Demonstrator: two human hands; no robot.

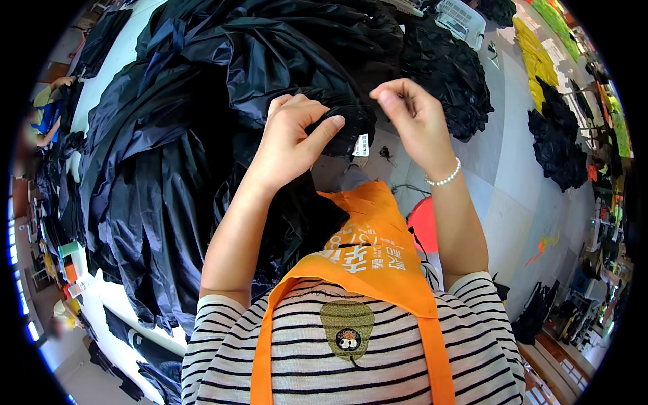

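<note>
A large heap of shiny black fabric [270, 54] fills the left and middle of the view. My left hand [293, 131] grips a gathered edge of this black fabric, thumb on the near side and fingers over the top. Below that edge hangs a small white label [361, 146] with print on it. To the right, apart from the fabric, my right hand [415, 121] is raised with thumb and forefinger pinched and the other fingers curled. Whatever is in that pinch is too small to make out.
Another black fabric pile [445, 77] lies beyond my right hand, with a white plastic basket [466, 20] behind it. Yellow cloth [536, 57] and a black heap [557, 142] are on the tiled floor at right. A red round seat [424, 226] is beside my orange apron [368, 223].
</note>
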